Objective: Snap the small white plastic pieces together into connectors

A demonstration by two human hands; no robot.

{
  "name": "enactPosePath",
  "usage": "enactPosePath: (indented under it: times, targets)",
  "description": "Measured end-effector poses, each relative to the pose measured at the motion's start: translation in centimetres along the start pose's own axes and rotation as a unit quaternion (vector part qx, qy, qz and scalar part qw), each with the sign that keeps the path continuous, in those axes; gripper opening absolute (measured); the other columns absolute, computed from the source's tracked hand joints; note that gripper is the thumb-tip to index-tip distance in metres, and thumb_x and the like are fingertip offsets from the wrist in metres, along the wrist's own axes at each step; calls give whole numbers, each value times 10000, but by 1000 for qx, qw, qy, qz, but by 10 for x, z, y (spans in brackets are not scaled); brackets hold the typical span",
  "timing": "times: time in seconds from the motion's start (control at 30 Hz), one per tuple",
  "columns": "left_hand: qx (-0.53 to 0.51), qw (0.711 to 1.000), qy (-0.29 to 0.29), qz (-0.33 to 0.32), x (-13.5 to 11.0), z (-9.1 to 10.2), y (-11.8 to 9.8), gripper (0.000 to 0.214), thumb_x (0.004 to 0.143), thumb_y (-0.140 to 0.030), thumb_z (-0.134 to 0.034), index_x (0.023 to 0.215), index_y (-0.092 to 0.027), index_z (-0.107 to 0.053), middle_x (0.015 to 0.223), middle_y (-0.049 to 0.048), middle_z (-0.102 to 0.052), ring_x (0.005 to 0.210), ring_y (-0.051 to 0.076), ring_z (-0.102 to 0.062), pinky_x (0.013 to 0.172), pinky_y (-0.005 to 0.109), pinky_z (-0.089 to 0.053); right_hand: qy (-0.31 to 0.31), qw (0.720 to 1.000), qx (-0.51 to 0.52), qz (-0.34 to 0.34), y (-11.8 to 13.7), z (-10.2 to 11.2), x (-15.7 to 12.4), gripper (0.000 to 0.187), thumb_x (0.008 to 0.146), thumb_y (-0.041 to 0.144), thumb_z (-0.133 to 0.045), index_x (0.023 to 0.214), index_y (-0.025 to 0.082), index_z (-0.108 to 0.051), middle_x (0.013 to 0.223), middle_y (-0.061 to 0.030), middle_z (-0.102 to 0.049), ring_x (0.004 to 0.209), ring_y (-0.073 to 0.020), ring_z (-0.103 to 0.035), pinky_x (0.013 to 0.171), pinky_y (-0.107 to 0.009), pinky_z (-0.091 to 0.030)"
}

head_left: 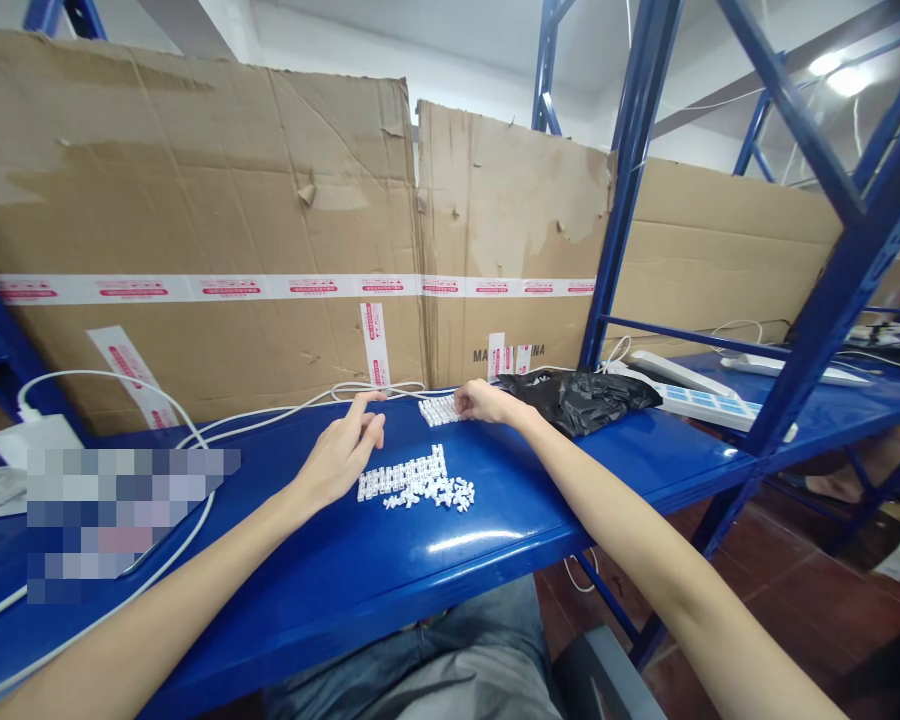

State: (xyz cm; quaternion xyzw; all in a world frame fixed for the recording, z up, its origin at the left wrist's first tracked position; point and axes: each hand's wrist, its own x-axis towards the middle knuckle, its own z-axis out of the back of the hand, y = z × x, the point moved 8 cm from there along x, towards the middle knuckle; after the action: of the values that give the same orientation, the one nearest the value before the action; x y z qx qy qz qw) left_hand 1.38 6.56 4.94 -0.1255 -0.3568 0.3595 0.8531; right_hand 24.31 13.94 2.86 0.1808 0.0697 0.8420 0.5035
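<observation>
- Resting curled fingers on a white plastic strip [441, 410], the right hand [487, 402] sits just beside a black plastic bag [577, 402].
- Spreading its fingers loosely, the left hand [343, 452] sits just left of loose white pieces [427, 488].
- Risk: a careless sweep could knock those pieces off the blue steel shelf [540, 500].

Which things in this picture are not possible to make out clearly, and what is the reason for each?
Head view:
- A pixelated patch on the blue steel shelf blurs whatever lies there.
- The right hand covers part of the white strip of small pieces.
- The loose white pieces are too small for details.
- The black plastic bag hides any contents.
</observation>
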Motion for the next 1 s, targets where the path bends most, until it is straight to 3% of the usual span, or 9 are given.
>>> enactPosePath:
  times: [0.27,0.43,0.53,0.67,0.73,0.87,1.0]
  targets:
    - [1,1000,-1,-3,0,1,0,343,1053,-390,-315,1347,-249,-421,746,-32,-620,697,196,-588,726,328,-428,-11,1000,22,-11,0,5,-5,116,748,5,-689,786,113,-705,663,-21,-688,589,-118,-601,583,-206,-415]
    - [11,1000,-6,-1,1,1,0,333,1039,-380,-335,1328,-242,-428,738,-35,-627,685,192,-593,703,312,-434,-74,997,35,-10,11,30,-11,145,768,-13,-640,828,97,-712,738,-62,-722,659,-139,-632,628,-226,-432]
    - [17,1000,-5,2,0,0,2,320,1020,-352,-362,1312,-240,-429,732,-40,-626,648,185,-582,668,295,-430,-83,994,71,18,28,39,-13,90,830,94,-673,908,107,-716,815,-67,-740,737,-148,-659,677,-232,-468]
    - [18,1000,-4,-1,1,-2,2,313,983,-285,-388,1288,-238,-437,723,-46,-625,601,173,-559,628,276,-414,54,978,183,90,56,13,-14,142,841,256,-739,907,131,-720,803,-38,-729,675,-131,-639,650,-240,-491]
    - [19,1000,-4,-3,1,-2,2,320,966,-261,-396,1282,-237,-440,715,-51,-620,570,165,-532,613,270,-404,91,976,173,98,62,-3,-13,168,835,299,-762,861,138,-721,766,-25,-711,644,-124,-611,618,-236,-470]
    - [22,1000,-3,-2,2,-2,1,325,954,-251,-405,1277,-235,-440,712,-53,-612,543,156,-499,595,267,-392,95,989,86,68,58,-21,-7,192,784,290,-828,847,139,-727,744,-14,-694,660,-127,-601,617,-228,-437]
    - [19,1000,-3,1,1,-1,0,308,969,-265,-395,1272,-236,-439,713,-51,-607,564,159,-519,608,273,-403,89,994,38,45,51,-18,-7,136,804,240,-801,894,149,-755,822,-32,-733,713,-143,-628,650,-233,-435]
